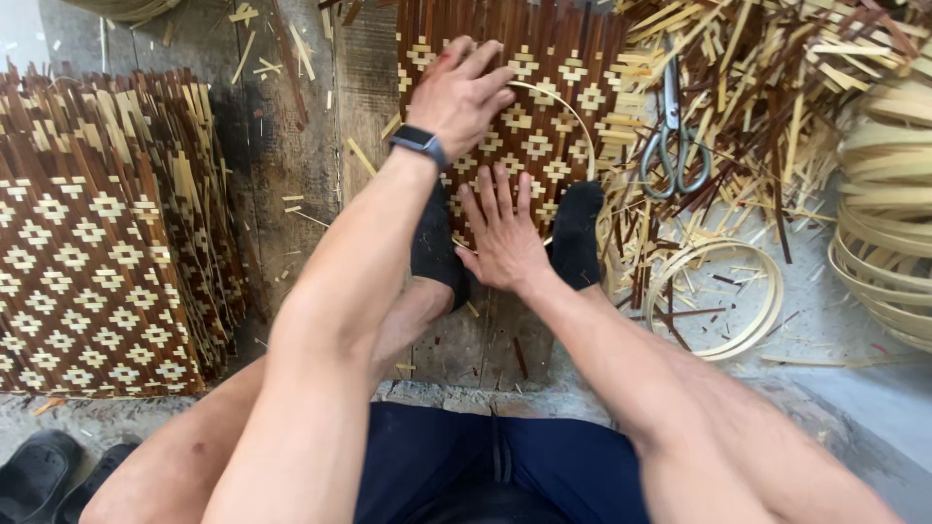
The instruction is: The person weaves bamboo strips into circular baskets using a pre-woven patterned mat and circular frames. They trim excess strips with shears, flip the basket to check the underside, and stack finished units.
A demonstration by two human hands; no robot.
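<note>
Woven bamboo mat held flat on the floor under two spread hands and two socked feet.

At far left a stack of finished patterned mats (92, 281) is seen, brown with cream diamond motifs, loose strip ends standing up along its top edge. At centre the woven mat (544, 107) lies on the wooden floor boards (282, 146); the left hand (461, 92), watch at the wrist, is laid on it with fingers spread and palm down, pinching nothing. Just below, the right hand (503, 233) is pressed flat, fingers fanned, between the black socks (578, 238). A thin bamboo hoop (573, 112) curves over the weave beside the left hand. Judged best done with even palm pressure, so the weave stays flat and square under the hoop. To the right, scissors (670, 146) rest on strip offcuts (767, 78), then a loose hoop (718, 301), then coiled bamboo bands (888, 223). No container is seen.
</note>
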